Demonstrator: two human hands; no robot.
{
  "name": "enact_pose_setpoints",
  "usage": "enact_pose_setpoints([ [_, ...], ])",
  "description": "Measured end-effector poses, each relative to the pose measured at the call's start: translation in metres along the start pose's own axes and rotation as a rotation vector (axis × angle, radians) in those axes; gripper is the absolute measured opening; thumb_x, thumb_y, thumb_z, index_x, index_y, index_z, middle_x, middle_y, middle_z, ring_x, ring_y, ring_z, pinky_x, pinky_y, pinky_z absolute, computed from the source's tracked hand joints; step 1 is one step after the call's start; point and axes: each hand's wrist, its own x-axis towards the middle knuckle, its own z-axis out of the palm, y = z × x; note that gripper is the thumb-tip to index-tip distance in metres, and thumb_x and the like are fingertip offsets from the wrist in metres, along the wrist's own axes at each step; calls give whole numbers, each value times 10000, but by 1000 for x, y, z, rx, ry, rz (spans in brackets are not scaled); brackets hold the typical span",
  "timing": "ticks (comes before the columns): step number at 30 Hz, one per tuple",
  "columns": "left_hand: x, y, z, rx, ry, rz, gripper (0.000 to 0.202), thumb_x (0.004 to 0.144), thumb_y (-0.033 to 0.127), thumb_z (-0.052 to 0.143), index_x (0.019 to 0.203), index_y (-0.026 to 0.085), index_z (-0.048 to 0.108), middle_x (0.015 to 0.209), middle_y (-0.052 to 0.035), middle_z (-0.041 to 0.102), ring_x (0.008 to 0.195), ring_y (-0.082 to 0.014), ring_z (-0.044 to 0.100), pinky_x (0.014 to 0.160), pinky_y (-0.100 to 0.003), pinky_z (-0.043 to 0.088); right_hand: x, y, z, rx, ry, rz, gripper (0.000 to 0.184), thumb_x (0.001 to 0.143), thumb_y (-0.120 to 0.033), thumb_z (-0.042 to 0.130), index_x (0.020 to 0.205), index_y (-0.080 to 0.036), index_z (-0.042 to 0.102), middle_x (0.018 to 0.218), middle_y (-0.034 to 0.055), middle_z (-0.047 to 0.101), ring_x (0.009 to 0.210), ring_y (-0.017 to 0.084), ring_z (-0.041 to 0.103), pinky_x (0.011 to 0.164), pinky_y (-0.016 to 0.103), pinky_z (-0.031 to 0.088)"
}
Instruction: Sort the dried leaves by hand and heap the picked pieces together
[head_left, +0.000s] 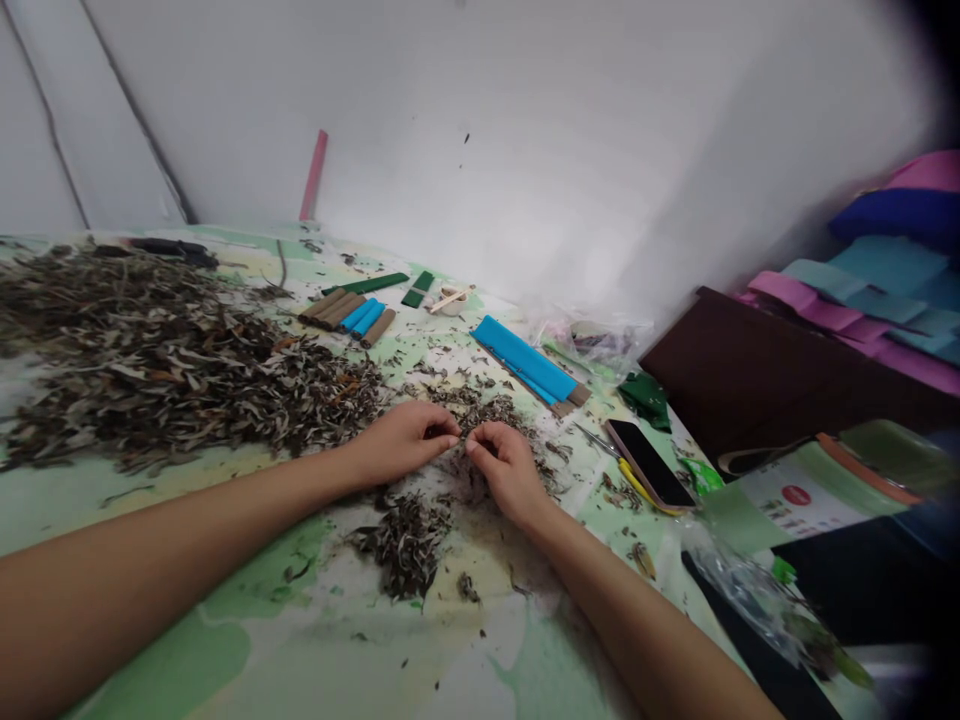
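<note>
My left hand [409, 438] and my right hand [508, 465] meet fingertip to fingertip over the table, both closed in a pinch. Between them shows a small dark bit that looks like a dried leaf [463, 440]; most of it is hidden by the fingers. Just beyond the hands lies a loose patch of crumbled dried leaves [487, 408]. Nearer to me, below the hands, is a small heap of dried leaves [409, 545]. A far larger pile of dried leaves [187, 360] spreads to the left of my left hand.
Brown and blue rolls [349, 312] lie behind the hands, near green strips [417, 289] and a small bowl with a stick [451, 302]. Right are a blue sheet [525, 358], yellow-handled scissors [636, 482], a phone [651, 465] and a green container [795, 495]. A white wall stands behind.
</note>
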Motion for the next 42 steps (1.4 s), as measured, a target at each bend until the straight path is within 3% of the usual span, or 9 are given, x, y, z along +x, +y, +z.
enact_pose_setpoints([
  [9, -1, -1, 2, -37, -54, 24, 145, 800, 223, 535, 804, 151, 660, 761, -27, 673, 722, -150, 592, 665, -252, 422, -1, -2, 2, -77, 41, 0, 96, 769, -209, 543, 717, -160, 607, 721, 20, 607, 733, 156, 518, 660, 255, 375],
  [42, -1, 2, -1, 31, -26, 27, 159, 815, 235, 515, 800, 149, 648, 746, -29, 650, 714, -157, 571, 656, -248, 401, -3, -6, 5, -140, 97, -42, 100, 767, -161, 533, 712, -167, 617, 737, 30, 632, 753, 173, 550, 687, 280, 386],
])
